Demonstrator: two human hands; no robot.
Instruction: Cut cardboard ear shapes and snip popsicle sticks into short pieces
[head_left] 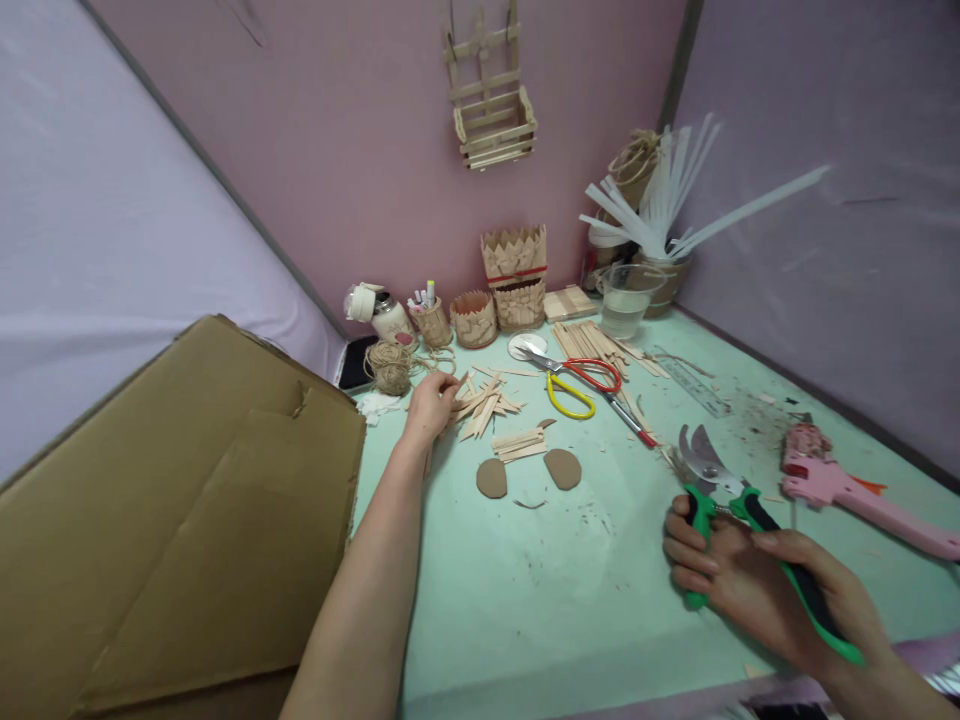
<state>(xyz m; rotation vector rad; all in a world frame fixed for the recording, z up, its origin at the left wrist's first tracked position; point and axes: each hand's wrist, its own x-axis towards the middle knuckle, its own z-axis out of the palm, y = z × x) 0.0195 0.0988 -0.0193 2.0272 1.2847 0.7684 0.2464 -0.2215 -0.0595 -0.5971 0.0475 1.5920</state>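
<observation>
My right hand (765,580) holds green-handled pruning shears (709,485), their blades spread apart and pointing away from me. At the left, my left hand (433,405) reaches to a loose pile of cut craft sticks (487,405), its fingers pinched around what looks like a craft stick (461,382); the fingers partly hide it. Nearer to me lies a small row of craft sticks (519,444) side by side. Two rounded brown cardboard pieces, a left one (492,479) and a right one (562,469), lie just in front of that row.
Scissors (574,380) and a utility knife (632,418) lie mid-table. A pink glue gun (862,500) rests at the right. Along the back stand a water cup (624,310), stick-covered holders (474,320) and a twine ball (388,368). A large cardboard box (187,500) fills the left.
</observation>
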